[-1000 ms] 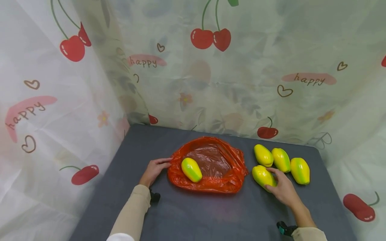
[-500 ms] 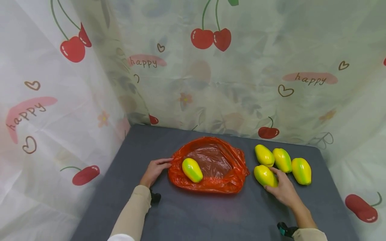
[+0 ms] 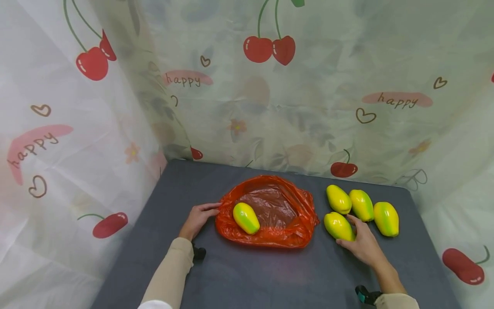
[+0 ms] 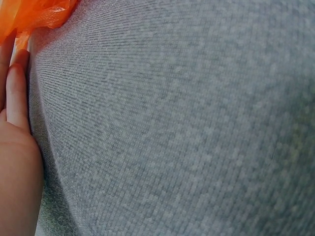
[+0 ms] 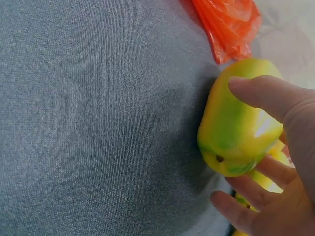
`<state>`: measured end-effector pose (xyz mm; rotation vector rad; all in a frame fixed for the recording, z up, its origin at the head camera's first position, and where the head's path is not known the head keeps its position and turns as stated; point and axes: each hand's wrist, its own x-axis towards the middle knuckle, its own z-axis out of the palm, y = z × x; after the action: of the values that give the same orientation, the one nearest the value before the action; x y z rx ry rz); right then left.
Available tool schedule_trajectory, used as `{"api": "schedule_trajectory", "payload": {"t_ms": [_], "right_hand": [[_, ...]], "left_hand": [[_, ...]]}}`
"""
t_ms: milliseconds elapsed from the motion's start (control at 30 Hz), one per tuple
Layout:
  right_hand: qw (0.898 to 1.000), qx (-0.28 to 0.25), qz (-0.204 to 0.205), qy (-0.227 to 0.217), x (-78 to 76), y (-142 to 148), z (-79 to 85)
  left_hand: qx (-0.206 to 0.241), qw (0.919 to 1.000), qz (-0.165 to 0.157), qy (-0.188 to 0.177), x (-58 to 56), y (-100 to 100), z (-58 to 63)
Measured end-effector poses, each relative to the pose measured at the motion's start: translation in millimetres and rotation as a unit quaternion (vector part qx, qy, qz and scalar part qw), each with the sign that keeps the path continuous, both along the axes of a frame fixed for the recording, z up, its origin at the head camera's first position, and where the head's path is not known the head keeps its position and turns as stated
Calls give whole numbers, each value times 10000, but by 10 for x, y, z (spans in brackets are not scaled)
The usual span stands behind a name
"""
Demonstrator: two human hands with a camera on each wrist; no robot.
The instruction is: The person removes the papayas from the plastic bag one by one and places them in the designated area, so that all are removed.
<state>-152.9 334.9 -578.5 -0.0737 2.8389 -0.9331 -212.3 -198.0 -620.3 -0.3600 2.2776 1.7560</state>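
A red plastic bag lies on the table with its mouth spread, and one yellow-green papaya rests on its left part. My left hand holds the bag's left edge between thumb and fingers; in the left wrist view the fingertips are partly hidden by the orange-looking film. My right hand is around another papaya right of the bag. Its thumb lies over the fruit and its fingers are on the far side, as the right wrist view shows. That papaya sits on the table.
Several more papayas stand behind the right hand, among them a left one, a middle one and a right one. The dark grey table ends at a cherry-printed curtain at the back and sides.
The right hand and its papaya have shifted very slightly, with the hand staying around the fruit. My left hand stays at the bag's edge.
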Motion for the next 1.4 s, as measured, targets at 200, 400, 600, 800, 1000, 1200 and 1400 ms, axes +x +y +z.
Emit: {"api": "schedule_trajectory", "payload": {"t_ms": [200, 400, 600, 800, 1000, 1200, 1400], "right_hand": [[9999, 63, 97, 22, -3, -25, 18], [9991, 355, -116, 221, 14, -79, 83], [9964, 633, -338, 441, 34, -208, 238], [9925, 1034, -451, 470, 34, -378, 336], [9913, 1105, -348, 622, -14, -468, 328], [9887, 1296, -175, 728, -37, -549, 326], [9870, 1415, 35, 766, -47, -649, 343]], "left_hand": [[-26, 10000, 9, -15, 3, 3, 8], [-22, 10000, -16, 18, 9, 5, 8], [-81, 10000, -29, -22, 4, -4, -7], [-69, 10000, -30, -9, -1, -6, -10], [-70, 10000, -40, 10, -2, -9, -22], [-40, 10000, -52, 36, -2, -13, -33], [33, 10000, -23, 43, -3, -7, -38]]}}
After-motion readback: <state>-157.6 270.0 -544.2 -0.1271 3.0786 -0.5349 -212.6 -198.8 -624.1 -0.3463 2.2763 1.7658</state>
